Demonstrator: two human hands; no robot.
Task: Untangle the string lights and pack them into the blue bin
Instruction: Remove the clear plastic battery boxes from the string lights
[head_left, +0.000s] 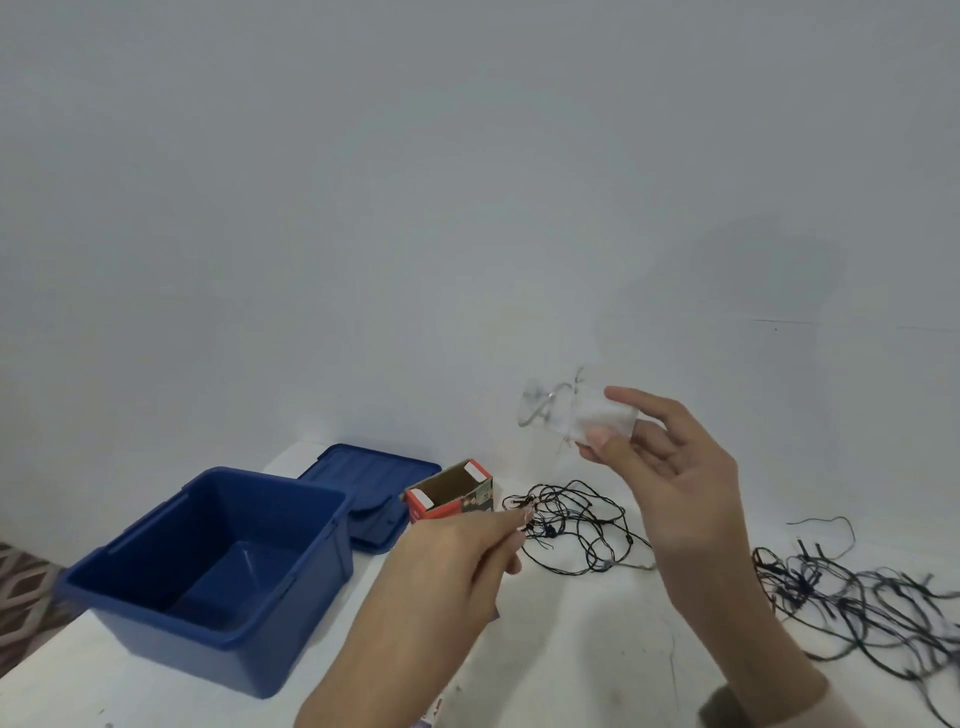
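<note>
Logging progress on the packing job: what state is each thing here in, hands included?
Blue plastic bin: open, nothing seen inside.
Blue plastic lid: off, lying behind the bin.
Red cardboard box: upright, top open.
Black string lights: tangled, on the table.
Left hand: pinches a strand.
Right hand: holds a clear plastic piece aloft.

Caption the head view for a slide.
Right hand holds a clear plastic piece; left hand pinches the string lights near the blue bin.

My blue bin (182, 644) stands open and upright at my left; the dark string lights (574, 527) lie right of it in two tangles.
</note>
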